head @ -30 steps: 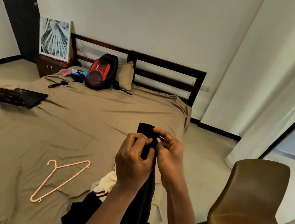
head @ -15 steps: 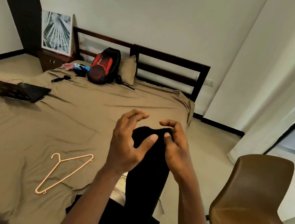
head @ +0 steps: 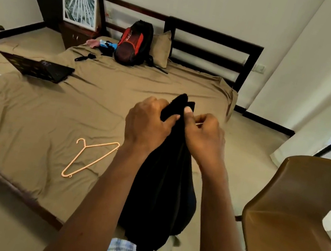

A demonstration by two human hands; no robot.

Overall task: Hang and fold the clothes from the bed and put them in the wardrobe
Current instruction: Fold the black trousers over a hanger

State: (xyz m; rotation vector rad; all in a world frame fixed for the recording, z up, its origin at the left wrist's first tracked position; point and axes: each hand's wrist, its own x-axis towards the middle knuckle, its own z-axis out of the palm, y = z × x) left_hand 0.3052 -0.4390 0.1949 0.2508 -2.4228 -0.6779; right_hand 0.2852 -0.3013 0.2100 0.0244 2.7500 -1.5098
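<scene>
A black garment [head: 161,191] hangs bunched in front of me above the bed's near corner. My left hand [head: 148,122] grips its top from the left. My right hand [head: 204,135] pinches the same top edge from the right, thumb on the cloth. A peach plastic hanger [head: 90,157] lies flat on the tan bed sheet [head: 39,120], left of my left forearm. The garment hides whatever clothes lie under it on the bed.
A brown chair [head: 293,225] stands close on my right. An open black laptop [head: 39,69] sits on the bed's left side. A red and black backpack [head: 133,44], a pillow and small items lie by the dark headboard [head: 213,49]. Curtains hang at the right.
Both hands opened half a second ago and have closed again on the garment's top. The garment is lifted higher and now covers the white and dark clothes seen earlier.
</scene>
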